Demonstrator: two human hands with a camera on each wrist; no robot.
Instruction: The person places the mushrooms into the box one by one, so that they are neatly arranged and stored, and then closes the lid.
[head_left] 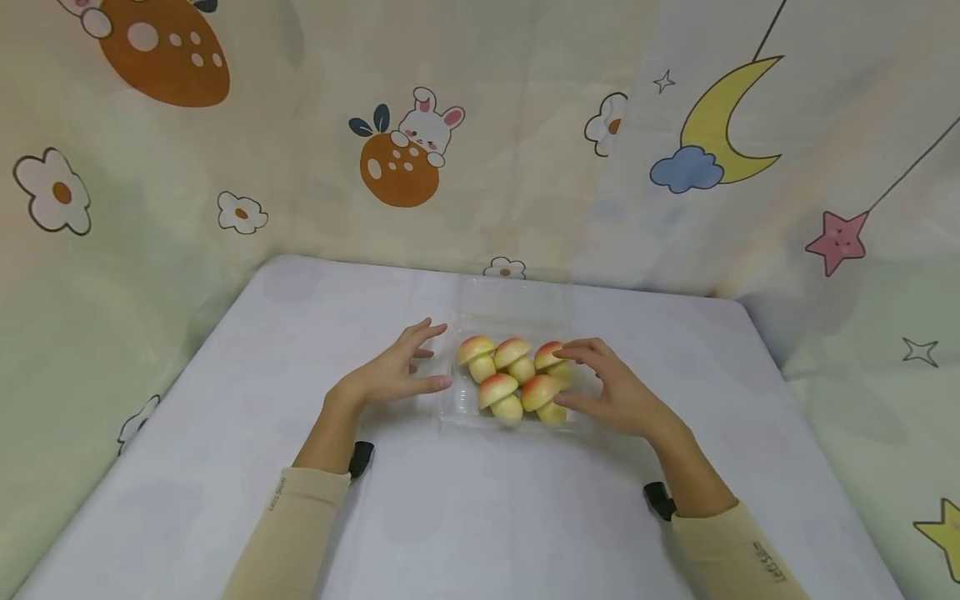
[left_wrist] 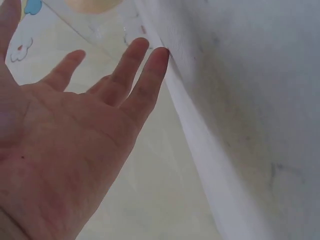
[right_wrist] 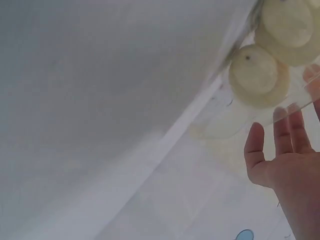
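Observation:
Several toy mushrooms (head_left: 498, 395) with red-and-yellow caps and pale stems lie in a clear plastic box (head_left: 461, 407). Its transparent lid (head_left: 514, 300) is folded back behind it, flat toward the far side. My left hand (head_left: 390, 368) hovers at the box's left side, fingers spread and nothing in them. On the other side my right hand (head_left: 618, 390) is at the box's right edge, its fingertips overlapping the rightmost mushrooms in the head view. The right wrist view shows these loosely bent fingers (right_wrist: 283, 137) beside the clear wall, with pale mushroom undersides (right_wrist: 254, 70) past it.
A white-covered table (head_left: 480, 508) bears the box near its far middle. Cloth hangings (head_left: 525, 167) printed with rabbits, flowers and a moon stand close behind the far edge and along both sides. Each wrist wears a black device (head_left: 362, 458).

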